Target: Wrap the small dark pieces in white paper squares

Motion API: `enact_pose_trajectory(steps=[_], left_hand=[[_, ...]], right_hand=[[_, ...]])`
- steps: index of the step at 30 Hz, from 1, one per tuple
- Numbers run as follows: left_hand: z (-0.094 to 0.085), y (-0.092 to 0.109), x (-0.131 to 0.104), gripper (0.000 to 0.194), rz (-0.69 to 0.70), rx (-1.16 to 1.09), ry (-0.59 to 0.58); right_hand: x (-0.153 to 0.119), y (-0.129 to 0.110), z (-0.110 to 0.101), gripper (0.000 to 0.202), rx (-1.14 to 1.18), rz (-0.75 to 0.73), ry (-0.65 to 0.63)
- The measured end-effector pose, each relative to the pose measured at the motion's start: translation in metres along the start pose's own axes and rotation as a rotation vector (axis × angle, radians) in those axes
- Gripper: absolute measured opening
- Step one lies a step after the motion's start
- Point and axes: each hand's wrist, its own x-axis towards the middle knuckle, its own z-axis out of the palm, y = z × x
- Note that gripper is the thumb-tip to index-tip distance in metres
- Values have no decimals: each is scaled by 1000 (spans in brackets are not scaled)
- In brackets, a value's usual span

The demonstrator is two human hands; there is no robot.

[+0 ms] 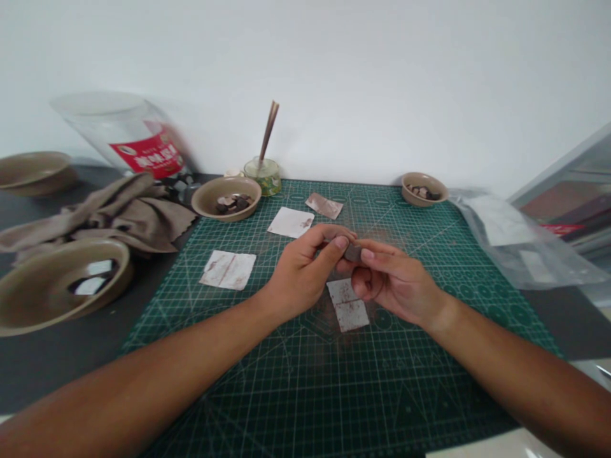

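Observation:
Both hands meet above the middle of a green cutting mat (305, 394), pinching one small dark grey-brown piece (352, 252). My left hand (305, 270) grips it from the left between thumb and fingers. From the right, my right hand (401, 280) holds its edge with thumb and forefinger, the other fingers curled under. Fingers cover part of the piece, so its full shape is hidden. Below the hands lies a white paper square (351, 312) with brown smears. More stained squares lie around: one white (229, 270) to the left, another white (290, 222) behind, and a brownish one (324, 205).
Small pieces fill the bottoms of a back-left bowl (200, 198) and a back-right bowl (415, 198). At left are a larger bowl (28, 299), a brown cloth (138, 216), another bowl (33, 172) and a tilted plastic jar (138, 137). Sticks stand in a glass (270, 181); a plastic bag (515, 254) lies right.

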Motion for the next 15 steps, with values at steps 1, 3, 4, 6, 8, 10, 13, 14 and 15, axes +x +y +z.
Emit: enact_pose_trajectory(steps=[1, 3, 4, 6, 8, 10, 13, 14, 15], left_hand=[[0, 0, 0, 20, 1, 1, -2], [0, -1, -1, 21, 8, 6, -5], [-1, -2, -1, 20, 11, 6, -5], [-1, -2, -2, 20, 12, -1, -6], [-1, -3, -3, 20, 9, -9, -7], [-1, -3, -3, 19, 7, -10, -5], [-1, -4, -3, 19, 7, -10, -5], [-1, -4, -3, 19, 8, -8, -6], [-2, -4, -4, 19, 9, -5, -9]], right_hand=[[0, 0, 0, 28, 5, 1, -3], [0, 0, -1, 27, 17, -2, -13], [0, 0, -1, 27, 21, -4, -17], [0, 1, -1, 27, 21, -10, -21], [0, 1, -2, 28, 15, -11, -19], [0, 1, -2, 29, 6, -15, -16], [-1, 1, -1, 30, -3, -27, -19], [-1, 2, -1, 30, -5, -32, -23], [-1, 2, -1, 30, -6, -35, -29]])
